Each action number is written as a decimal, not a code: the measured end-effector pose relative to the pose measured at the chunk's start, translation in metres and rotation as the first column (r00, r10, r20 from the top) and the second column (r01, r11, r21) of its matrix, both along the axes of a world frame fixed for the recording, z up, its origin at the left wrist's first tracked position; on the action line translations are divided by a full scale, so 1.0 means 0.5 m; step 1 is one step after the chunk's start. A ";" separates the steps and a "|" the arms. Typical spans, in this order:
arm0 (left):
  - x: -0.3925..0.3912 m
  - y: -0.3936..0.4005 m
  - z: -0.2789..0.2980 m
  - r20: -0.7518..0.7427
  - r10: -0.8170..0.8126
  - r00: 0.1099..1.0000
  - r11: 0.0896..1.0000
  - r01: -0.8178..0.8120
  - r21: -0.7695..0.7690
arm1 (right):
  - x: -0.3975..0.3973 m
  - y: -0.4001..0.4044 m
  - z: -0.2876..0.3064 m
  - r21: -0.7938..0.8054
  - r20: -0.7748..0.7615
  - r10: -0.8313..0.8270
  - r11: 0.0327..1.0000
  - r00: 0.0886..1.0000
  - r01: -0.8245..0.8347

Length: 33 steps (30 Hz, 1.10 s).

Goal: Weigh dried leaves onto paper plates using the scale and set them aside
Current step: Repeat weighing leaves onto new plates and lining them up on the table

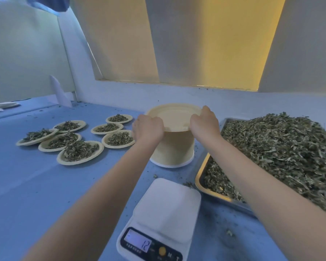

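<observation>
Head view: both hands at top of tall stack of empty paper plates (172, 146) behind scale (166, 213). Left hand (148, 129) fingers curled over near-left rim of top plate (174, 114); right hand (205, 122) fingers curled on its right rim. Scale platform bare, display reads 12. Tray (211, 193) heaped with dried leaves (282, 147) at right. 7 filled plates (77, 138) grouped left on blue table (36, 185).

Under our hands, matt cream paper plates (174, 117); right, our shiny metal tray (211, 191); nearer us, smooth white plastic scale (167, 208).
</observation>
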<state>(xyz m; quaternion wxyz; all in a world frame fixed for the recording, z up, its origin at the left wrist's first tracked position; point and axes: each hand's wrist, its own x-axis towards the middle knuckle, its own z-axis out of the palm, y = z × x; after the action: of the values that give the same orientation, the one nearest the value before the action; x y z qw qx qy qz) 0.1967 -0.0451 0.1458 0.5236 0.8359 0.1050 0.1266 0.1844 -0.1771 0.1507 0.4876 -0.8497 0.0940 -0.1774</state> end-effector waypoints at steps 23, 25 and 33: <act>-0.264 0.067 -0.237 -0.240 -0.033 0.970 0.995 0.055 0.085 | -0.277 0.079 -0.263 -0.272 -0.182 0.000 0.961 0.983 -0.050; -0.267 0.069 -0.234 -0.246 -0.036 0.969 0.996 0.055 0.072 | -0.277 0.083 -0.267 -0.280 -0.174 0.000 0.959 0.985 -0.049; -0.245 0.095 -0.193 -0.124 -0.036 0.992 0.999 0.040 0.033 | -0.264 0.052 -0.221 -0.225 -0.117 0.018 0.973 0.993 -0.044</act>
<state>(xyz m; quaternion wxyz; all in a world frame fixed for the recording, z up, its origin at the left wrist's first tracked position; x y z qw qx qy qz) 0.0742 0.0025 0.0496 0.5036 0.8531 0.1190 0.0663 0.0524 -0.1509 0.0404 0.3836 -0.9101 0.0875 -0.1303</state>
